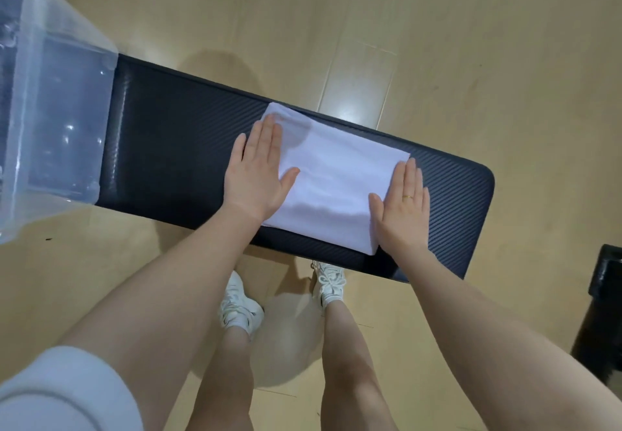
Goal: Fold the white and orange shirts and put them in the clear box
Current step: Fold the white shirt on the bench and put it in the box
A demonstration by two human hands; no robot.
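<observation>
Flatly, both hands (257, 174) pressing white shirt (333, 178)

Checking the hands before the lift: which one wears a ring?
The right hand, flat at the right edge of the folded white shirt, has a gold ring on one finger. The left hand, flat at its left edge, shows none.

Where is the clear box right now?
In the head view the clear box sits at the far left, on the left end of the black bench, apart from the folded white shirt.
</observation>
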